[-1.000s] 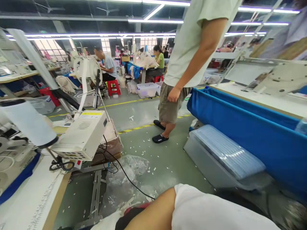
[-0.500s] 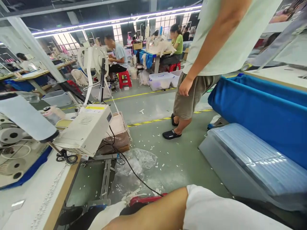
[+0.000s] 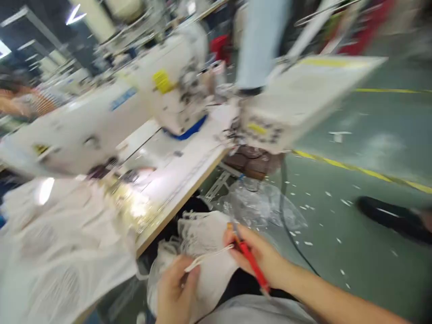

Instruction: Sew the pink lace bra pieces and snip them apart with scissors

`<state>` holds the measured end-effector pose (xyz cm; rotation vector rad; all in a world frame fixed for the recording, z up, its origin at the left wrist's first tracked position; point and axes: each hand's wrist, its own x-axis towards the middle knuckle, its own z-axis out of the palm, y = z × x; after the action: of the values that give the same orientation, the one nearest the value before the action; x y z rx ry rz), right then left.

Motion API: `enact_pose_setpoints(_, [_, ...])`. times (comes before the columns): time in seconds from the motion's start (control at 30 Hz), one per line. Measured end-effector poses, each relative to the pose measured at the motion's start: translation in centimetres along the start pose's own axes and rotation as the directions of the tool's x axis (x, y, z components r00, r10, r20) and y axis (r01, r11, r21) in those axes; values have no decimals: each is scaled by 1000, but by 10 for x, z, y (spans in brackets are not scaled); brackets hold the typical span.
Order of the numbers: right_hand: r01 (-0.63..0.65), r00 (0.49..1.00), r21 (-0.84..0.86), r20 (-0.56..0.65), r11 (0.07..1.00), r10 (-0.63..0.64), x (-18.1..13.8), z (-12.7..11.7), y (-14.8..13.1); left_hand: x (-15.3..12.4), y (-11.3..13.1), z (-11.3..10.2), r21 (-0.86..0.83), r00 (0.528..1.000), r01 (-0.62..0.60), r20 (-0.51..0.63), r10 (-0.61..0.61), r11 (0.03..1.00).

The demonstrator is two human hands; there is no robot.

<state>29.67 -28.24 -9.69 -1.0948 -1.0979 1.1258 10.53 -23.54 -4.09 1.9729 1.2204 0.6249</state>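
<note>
The whole view is smeared by motion. In my lap lies white lacy fabric (image 3: 202, 238). My left hand (image 3: 175, 290) pinches a thin white strap (image 3: 207, 258) that runs off this fabric. My right hand (image 3: 261, 256) is closed round a red-handled tool (image 3: 251, 261), perhaps thread snips, with its tip at the other end of the strap. A white sewing machine (image 3: 111, 112) stands on the table (image 3: 182, 180) just ahead on the left.
A pile of white fabric (image 3: 57, 243) lies on the table at the left. A white control box (image 3: 297, 99) hangs at the table's right end, with a black cable (image 3: 286, 216) dropping to the green floor. Another person's dark shoe (image 3: 388, 216) is at the right.
My view has swung left and down from the aisle to the sewing table and my lap. Both hands have come into view, holding the strap and the red tool.
</note>
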Motion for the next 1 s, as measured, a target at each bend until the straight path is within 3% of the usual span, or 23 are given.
enact_pose_setpoints(0.17, [-120, 990, 24, 75, 992, 118, 10, 7, 16, 2, -23, -2, -113, 997, -22, -70, 14, 993])
enact_pose_setpoints(0.33, [-186, 979, 19, 83, 982, 184, 19, 25, 17, -4, -32, -5, -308, 983, 133, -83, -166, 942])
enact_pose_setpoints(0.5, [-99, 991, -94, 82, 991, 106, 25, 35, 15, -10, -43, -4, -612, 900, 383, 79, -428, 692])
enact_pose_setpoints(0.63, [-42, 997, -204, 55, 978, 54, 22, 40, 16, -13, -47, -1, -680, 860, 431, 111, -498, 593])
enact_pose_setpoints(0.77, [-34, 995, -202, 81, 979, 52, 18, 41, 19, -16, -51, 1, -671, 871, 385, 38, -489, 634])
enact_pose_setpoints(0.9, [-116, 980, -158, 143, 981, 139, 17, 41, 21, -19, -58, -2, -590, 918, 189, -178, -355, 785])
enact_pose_setpoints(1.0, [-135, 977, -135, 147, 982, 155, 18, 43, 16, -20, -64, -3, -582, 928, 111, -229, -293, 806])
